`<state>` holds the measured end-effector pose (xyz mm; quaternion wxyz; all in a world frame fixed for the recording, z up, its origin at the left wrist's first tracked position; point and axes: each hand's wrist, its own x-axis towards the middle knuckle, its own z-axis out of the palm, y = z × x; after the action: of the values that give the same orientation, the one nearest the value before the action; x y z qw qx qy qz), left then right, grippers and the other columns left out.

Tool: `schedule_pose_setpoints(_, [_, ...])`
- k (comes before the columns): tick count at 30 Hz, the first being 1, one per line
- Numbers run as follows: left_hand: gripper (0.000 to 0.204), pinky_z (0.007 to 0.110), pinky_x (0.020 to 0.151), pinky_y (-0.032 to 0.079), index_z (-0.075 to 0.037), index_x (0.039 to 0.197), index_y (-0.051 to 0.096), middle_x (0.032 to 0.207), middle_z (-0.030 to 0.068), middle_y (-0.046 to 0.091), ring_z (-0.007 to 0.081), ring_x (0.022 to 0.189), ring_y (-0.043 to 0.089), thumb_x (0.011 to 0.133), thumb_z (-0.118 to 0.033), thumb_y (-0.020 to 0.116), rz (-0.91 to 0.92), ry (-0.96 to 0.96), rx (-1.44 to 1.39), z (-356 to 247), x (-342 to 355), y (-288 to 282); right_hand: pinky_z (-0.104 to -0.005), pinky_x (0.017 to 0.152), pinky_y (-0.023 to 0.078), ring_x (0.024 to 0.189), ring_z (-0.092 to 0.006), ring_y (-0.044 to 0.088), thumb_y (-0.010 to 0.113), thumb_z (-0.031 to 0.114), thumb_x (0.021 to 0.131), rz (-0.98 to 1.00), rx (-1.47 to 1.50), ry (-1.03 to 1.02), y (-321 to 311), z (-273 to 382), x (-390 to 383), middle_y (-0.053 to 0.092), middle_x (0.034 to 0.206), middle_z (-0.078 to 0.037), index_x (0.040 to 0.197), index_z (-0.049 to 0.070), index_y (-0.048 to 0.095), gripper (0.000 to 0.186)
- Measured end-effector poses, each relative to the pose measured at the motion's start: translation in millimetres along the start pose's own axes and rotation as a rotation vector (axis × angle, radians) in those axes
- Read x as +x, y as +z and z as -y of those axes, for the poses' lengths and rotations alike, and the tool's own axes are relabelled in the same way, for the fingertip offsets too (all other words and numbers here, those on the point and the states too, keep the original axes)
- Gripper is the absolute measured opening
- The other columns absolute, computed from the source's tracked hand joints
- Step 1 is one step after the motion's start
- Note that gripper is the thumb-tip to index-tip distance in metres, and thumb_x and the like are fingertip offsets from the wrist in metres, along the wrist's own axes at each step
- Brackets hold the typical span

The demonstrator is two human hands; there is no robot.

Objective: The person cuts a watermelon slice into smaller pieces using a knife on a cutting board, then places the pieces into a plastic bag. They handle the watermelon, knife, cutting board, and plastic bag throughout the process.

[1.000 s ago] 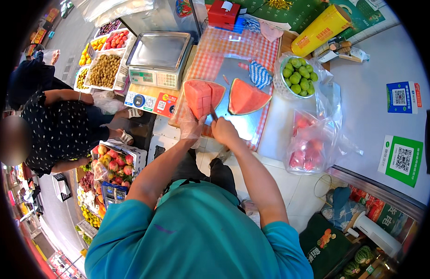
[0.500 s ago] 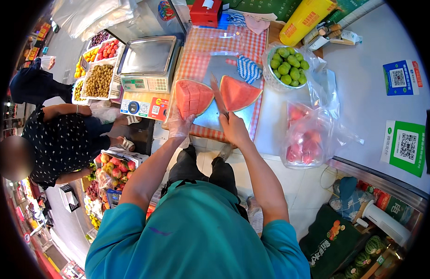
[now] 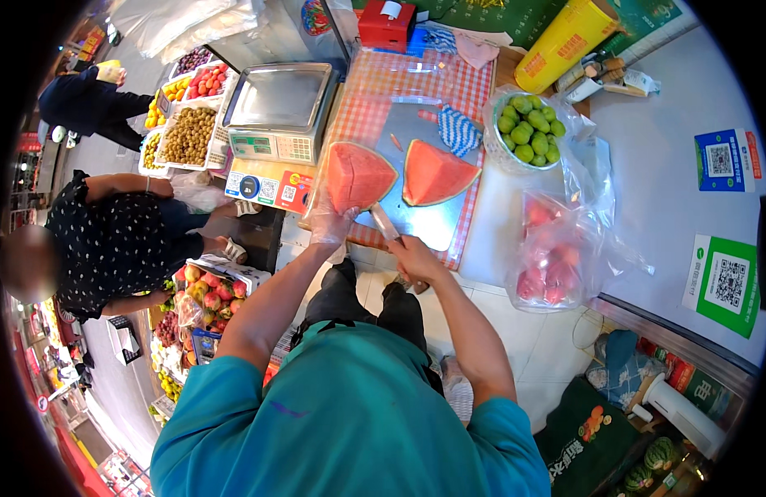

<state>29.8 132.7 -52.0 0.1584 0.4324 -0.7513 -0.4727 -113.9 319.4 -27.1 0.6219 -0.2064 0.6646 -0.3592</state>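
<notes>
A large wedge of watermelon [image 3: 360,172], with cut lines in its red flesh, lies on the left part of the metal cutting board [image 3: 428,229]. My left hand [image 3: 331,224], in a clear plastic glove, grips its near end. In my right hand [image 3: 413,258] is the handle of a knife [image 3: 386,221]. The blade points away and left, its front end at the wedge's near right edge; whether it touches the rind I cannot tell. A second watermelon wedge [image 3: 439,174] sits apart to the right. Beyond it lies a blue-and-white striped cloth [image 3: 458,132].
Left of the board stands a weighing scale [image 3: 279,103]. A bowl of green fruit [image 3: 528,128] and a plastic bag of reddish fruit [image 3: 553,257] are at the right. A yellow roll [image 3: 567,43] is farther back. A person in dotted clothing [image 3: 122,224] stands by fruit crates at the left.
The knife has come from between the wedges toward me, to the left wedge's near edge, its blade turned left. My right hand moved nearer. The whole view has shifted slightly.
</notes>
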Motion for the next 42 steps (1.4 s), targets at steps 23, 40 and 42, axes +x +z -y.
schedule_pose_setpoints(23, [0.059, 0.048, 0.074, 0.053, 0.0, 0.142, 0.039, 0.09, 0.0188, 0.068, 0.0378, 0.086, 0.068, 0.089, -0.013, 0.063, -0.126, -0.277, 0.296, 70, 1, -26, -0.0286, 0.04, 0.04, 0.04, -0.0129, 0.051, 0.05, 0.03, 0.106, -0.243, 0.301, -0.066, -4, 22, -93, 0.054, 0.056, -0.004, 0.1, -0.001, 0.058, 0.032])
schedule_pose_setpoints(40, [0.071, 0.052, 0.093, 0.048, -0.005, 0.15, 0.034, 0.117, 0.0263, 0.065, 0.0469, 0.108, 0.062, 0.089, -0.011, 0.068, -0.03, 0.14, 0.143, 43, 33, 10, -0.0556, 0.07, 0.054, 0.077, -0.0485, 0.068, 0.05, 0.035, 0.103, -0.644, -0.493, -0.219, 53, 87, 16, 0.067, 0.076, -0.029, 0.1, -0.003, 0.055, 0.038])
schedule_pose_setpoints(42, [0.069, 0.052, 0.09, 0.049, -0.004, 0.15, 0.033, 0.119, 0.0262, 0.064, 0.0461, 0.108, 0.062, 0.09, -0.01, 0.067, -0.042, 0.094, 0.111, 56, 30, 18, -0.055, 0.069, 0.055, 0.075, -0.049, 0.068, 0.05, 0.035, 0.103, -0.654, -0.53, -0.244, 57, 97, 21, 0.067, 0.075, -0.03, 0.101, -0.005, 0.054, 0.04])
